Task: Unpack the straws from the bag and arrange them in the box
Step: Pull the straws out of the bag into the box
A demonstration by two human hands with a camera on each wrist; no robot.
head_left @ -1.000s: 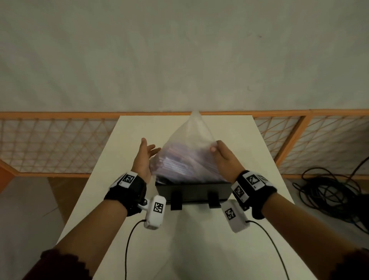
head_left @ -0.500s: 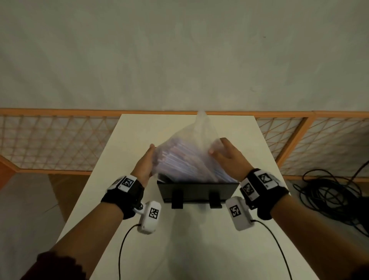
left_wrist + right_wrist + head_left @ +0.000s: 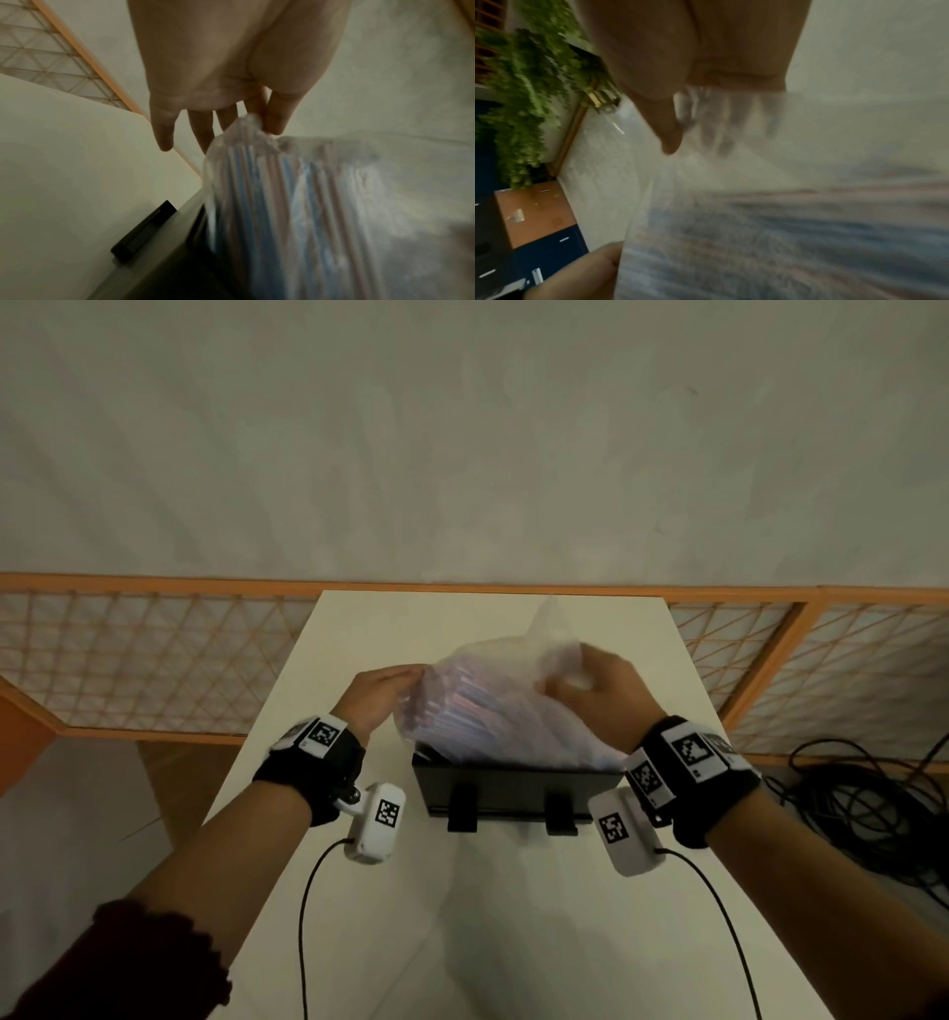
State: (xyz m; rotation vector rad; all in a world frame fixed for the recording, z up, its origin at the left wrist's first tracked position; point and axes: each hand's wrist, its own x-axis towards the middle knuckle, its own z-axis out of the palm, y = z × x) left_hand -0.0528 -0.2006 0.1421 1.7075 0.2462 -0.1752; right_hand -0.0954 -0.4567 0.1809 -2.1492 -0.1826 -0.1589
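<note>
A clear plastic bag (image 3: pixel 493 706) full of pink, blue and white straws (image 3: pixel 270 203) leans out of the black box (image 3: pixel 513 791) in the middle of the white table (image 3: pixel 513 942). My left hand (image 3: pixel 382 688) pinches the bag's left corner (image 3: pixel 250 123) between thumb and forefinger. On the bag's upper right part my right hand (image 3: pixel 590 688) grips the plastic, its fingers seen blurred through the film (image 3: pixel 721 121). The bag's lower end sits inside the box and hides the box's inside.
Two black clips (image 3: pixel 462 809) stick out of the box's near wall. An orange lattice fence (image 3: pixel 154 660) runs behind the table. Black cables (image 3: pixel 873 803) lie on the floor to the right. White wrist cameras with cords hang under both wrists.
The left hand has gone from open beside the bag to pinching its left corner. The right hand has moved up and inward on the bag, and the bag has tipped over toward the left.
</note>
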